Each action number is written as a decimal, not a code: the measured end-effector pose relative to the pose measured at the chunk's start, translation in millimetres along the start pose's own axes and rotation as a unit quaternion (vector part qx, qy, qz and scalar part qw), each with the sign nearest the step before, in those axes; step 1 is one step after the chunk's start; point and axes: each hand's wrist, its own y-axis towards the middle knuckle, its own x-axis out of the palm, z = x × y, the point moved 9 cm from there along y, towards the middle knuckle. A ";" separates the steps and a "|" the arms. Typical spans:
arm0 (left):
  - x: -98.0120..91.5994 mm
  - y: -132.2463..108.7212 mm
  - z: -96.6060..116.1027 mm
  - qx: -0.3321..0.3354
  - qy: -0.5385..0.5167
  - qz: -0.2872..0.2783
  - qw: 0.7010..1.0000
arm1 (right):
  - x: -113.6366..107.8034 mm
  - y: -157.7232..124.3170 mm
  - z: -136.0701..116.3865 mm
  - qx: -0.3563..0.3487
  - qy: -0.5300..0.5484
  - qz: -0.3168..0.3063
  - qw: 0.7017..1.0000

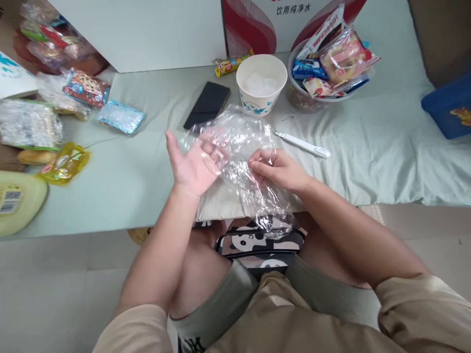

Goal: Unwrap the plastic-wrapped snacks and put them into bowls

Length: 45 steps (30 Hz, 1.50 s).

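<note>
A crumpled clear plastic bag spreads between my hands over the table's front edge, its lower end hanging toward my lap. My right hand pinches the bag between thumb and fingers. Palm up, with thumb spread wide, my left hand is open, and its fingers lie behind or inside the see-through film; I cannot tell which. Just beyond the bag is a white paper cup with whitish plastic in it. A white utility knife lies to the right, and a dark phone is partly covered by the bag.
A plastic tub full of wrapped snacks stands at the back right. Several packaged snacks, including a yellow packet, lie at the left near a pale yellow container. White boxes line the back. A blue container is far right.
</note>
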 end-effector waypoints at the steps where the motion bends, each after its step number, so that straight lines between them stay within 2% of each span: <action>1: 10.5 -0.1 -7.8 -0.002 0.022 -0.037 0.999 | -7.3 0.3 1.4 0.004 0.004 0.045 0.999; 3: 30.2 -1.2 -27.1 -0.014 0.090 -0.122 0.988 | -17.4 0.1 5.3 0.022 0.008 0.108 0.994; 4: 34.8 -0.6 -34.0 -0.008 0.120 -0.144 0.982 | -20.8 -0.4 7.2 0.031 0.010 0.127 0.991; 6: 33.5 3.9 -41.9 0.005 0.176 -0.144 0.974 | -26.4 -2.5 10.3 0.046 0.009 0.146 0.988; 9: 23.7 11.3 -43.1 -0.003 0.233 -0.122 0.965 | -34.9 -8.8 13.1 0.059 -0.007 0.148 0.987; 14: 16.8 6.2 -28.3 -0.008 0.221 -0.130 0.967 | -36.5 -18.9 5.1 0.009 -0.017 0.102 0.995; 19: 4.9 -6.8 -10.4 0.010 0.141 -0.135 0.981 | -22.4 -26.8 -17.1 -0.100 0.098 0.014 0.990; 23: 9.7 -8.2 -14.6 -0.019 0.172 -0.235 0.957 | -16.8 -29.8 -24.6 -0.122 0.109 -0.053 0.985; 25: 10.1 -1.5 -20.6 -0.026 0.204 -0.250 0.946 | -22.3 -27.0 -20.0 -0.103 0.091 -0.031 0.990; 27: 5.2 10.5 -19.4 0.017 0.250 -0.205 0.946 | -34.8 -23.2 -10.4 -0.072 0.067 0.043 0.994; 29: 1.8 18.2 -12.6 0.092 0.280 -0.153 0.943 | -47.4 -21.7 0.1 -0.044 0.045 0.125 0.990; 31: 1.6 19.2 -7.6 0.148 0.268 -0.129 0.943 | -54.1 -21.7 8.5 -0.025 0.034 0.173 0.984; 34: -0.4 16.5 -3.3 0.173 0.193 -0.110 0.960 | -55.1 -22.2 8.6 -0.037 -0.002 0.186 0.982; 36: 1.3 13.8 -4.5 0.153 0.142 -0.114 0.971 | -56.3 -25.4 -0.8 -0.074 -0.038 0.201 0.976; 38: 8.8 11.0 -15.5 0.086 0.115 -0.146 0.979 | -57.8 -29.8 -10.7 -0.111 -0.064 0.223 0.966; 41: 19.2 4.9 -37.0 -0.018 0.123 -0.187 0.975 | -58.7 -32.4 -16.3 -0.133 -0.073 0.242 0.958; 43: 20.9 3.3 -39.9 -0.025 0.119 -0.186 0.975 | -57.9 -30.0 -13.7 -0.129 -0.063 0.237 0.961; 45: 21.1 3.5 -34.7 0.001 0.096 -0.180 0.979 | -54.8 -24.9 -6.2 -0.099 -0.043 0.215 0.971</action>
